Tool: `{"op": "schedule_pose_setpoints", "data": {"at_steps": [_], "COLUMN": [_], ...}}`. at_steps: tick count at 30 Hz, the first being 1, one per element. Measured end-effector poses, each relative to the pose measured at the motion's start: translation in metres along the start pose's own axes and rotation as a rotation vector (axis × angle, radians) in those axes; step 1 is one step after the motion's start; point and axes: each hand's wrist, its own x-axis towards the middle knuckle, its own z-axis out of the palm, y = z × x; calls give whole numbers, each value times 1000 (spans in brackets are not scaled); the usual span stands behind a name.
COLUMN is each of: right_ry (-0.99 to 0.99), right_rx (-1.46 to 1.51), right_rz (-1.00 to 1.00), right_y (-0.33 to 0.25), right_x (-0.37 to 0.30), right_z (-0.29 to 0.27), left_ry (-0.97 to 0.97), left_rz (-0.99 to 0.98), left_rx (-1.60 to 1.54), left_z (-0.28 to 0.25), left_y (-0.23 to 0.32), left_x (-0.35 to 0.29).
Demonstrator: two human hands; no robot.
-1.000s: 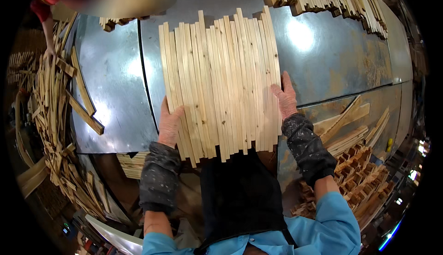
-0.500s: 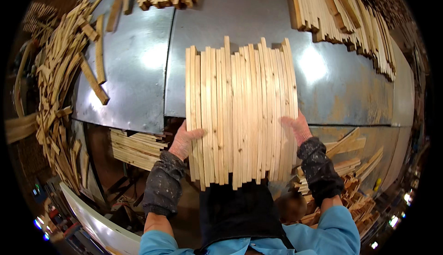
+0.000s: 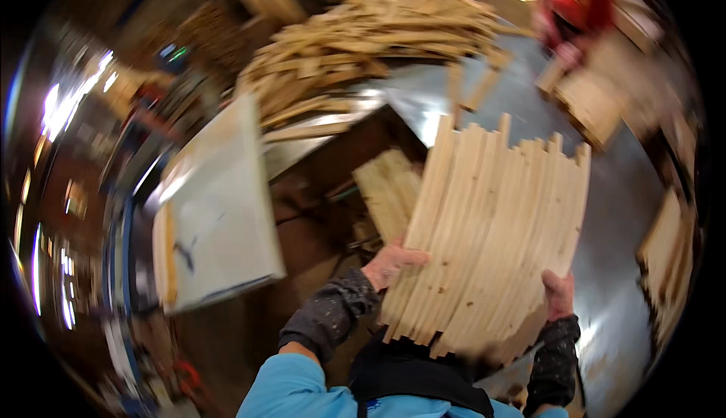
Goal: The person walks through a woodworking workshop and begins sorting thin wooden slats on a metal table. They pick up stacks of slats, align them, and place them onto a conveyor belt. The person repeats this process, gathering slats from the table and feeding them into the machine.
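A wide bundle of pale wooden strips lies side by side between my two hands, held up in front of my body. The strips' far ends are uneven. My left hand grips the bundle's left edge, its thumb on top and the other fingers hidden underneath. On the opposite edge my right hand clasps it the same way, thumb over the wood. Dark speckled sleeve covers reach down both forearms. Beyond the bundle's left side, a smaller stack of strips sits lower down.
A light board-like surface stands at left. Piled loose wood fills the far side of the metal table. At the far right a person in red handles another stack of wood. More strips lie at the right edge.
My view has swung left, bringing the light board and the person in red into sight. The bundle stays in both hands and now appears tilted and further right. The picture is blurred by motion.
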Motion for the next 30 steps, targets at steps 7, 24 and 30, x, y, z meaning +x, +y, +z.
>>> {"op": "schedule_pose_setpoints", "data": {"at_steps": [7, 24, 30], "right_ry": [-277, -548, -487], "right_rx": [-123, -441, -442], "right_rz": [-4, 310, 312], "right_y": [-2, 231, 244], "right_x": [-101, -66, -72], "right_z": [261, 662, 752], "left_ry": [169, 727, 993], "left_rz": [306, 347, -257], "left_rx": [-149, 361, 1248], "left_z": [-145, -527, -555], "left_y": [32, 122, 238], "left_x": [-231, -428, -448]}}
